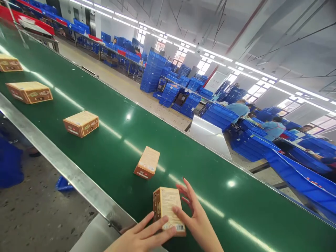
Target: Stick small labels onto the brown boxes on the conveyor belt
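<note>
- Presently, the nearest carton (171, 203) is seen at the lower centre of the frame, on the green belt (115, 164), set between both hands.
- Long axis: run up and down the frame, tipped a little, with the upper end leaned left and the lower end, where a barcode is printed, leaned right.
- Left hand (141, 241): placed below and to the left of the carton; fingers spread, laid over its lower left edge and onto the pale upper face. Thumb hidden; whether it is pressed underneath cannot be told.
- Right hand (195, 217): placed along the right side; thumb tip laid on the pale face, fingers fanned out past the upper right edge. Contact on that side cannot be made out; no firm pinch is shown.
- Nearer hand: neither clearly favoured, the carton being touched by both; lower left is covered by one, right by the other.
- Next carton (148, 159): found just above and to the left, apart from both hands.
- Three further cartons (82, 123): strung out toward the upper left, beyond the metal rail (60, 161).
</note>
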